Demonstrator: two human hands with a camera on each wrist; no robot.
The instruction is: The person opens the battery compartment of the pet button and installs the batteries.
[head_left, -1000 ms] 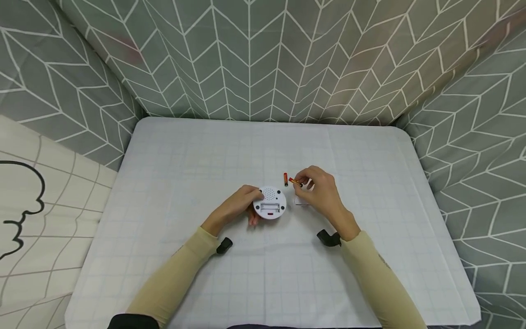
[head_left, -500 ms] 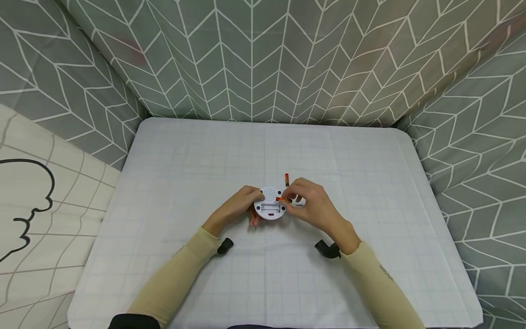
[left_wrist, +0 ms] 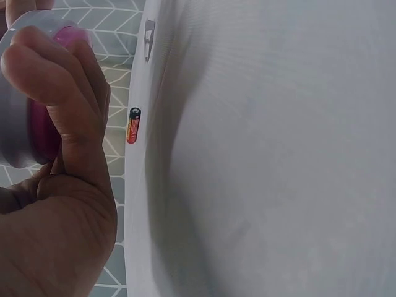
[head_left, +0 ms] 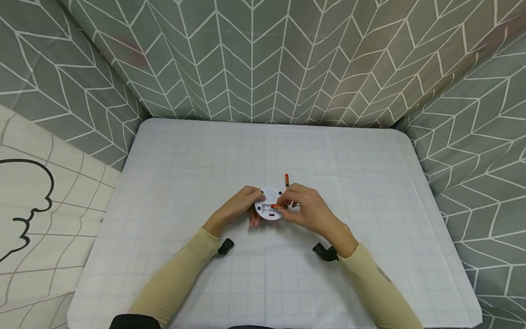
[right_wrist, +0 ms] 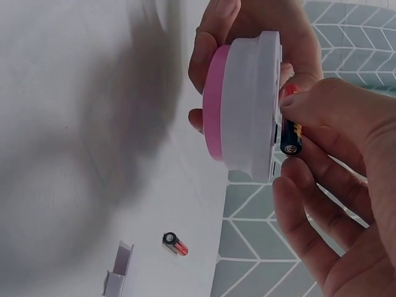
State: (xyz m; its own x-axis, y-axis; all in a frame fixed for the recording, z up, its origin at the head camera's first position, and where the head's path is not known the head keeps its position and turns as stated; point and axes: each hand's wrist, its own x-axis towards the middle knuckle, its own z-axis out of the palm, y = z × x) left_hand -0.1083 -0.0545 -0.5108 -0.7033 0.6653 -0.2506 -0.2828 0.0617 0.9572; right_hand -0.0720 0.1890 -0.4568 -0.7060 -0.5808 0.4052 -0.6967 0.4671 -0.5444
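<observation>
One battery point(right_wrist: 291, 136) pinched in right hand point(head_left: 310, 205); left hand point(head_left: 239, 204) curled round device point(head_left: 269, 195).

Head view looks forward and down across the counter point(head_left: 185, 155); both wrist views, close in, share the device point(right_wrist: 247, 102).

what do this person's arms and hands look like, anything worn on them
Both hands, left hand and right hand, are ungloved. The left sleeve and right sleeve are long, pale yellow-beige; the right bears a small dark marking, unreadable. A black device juts out at the left wrist, another at the right. A black band crosses the left arm lower down.
</observation>
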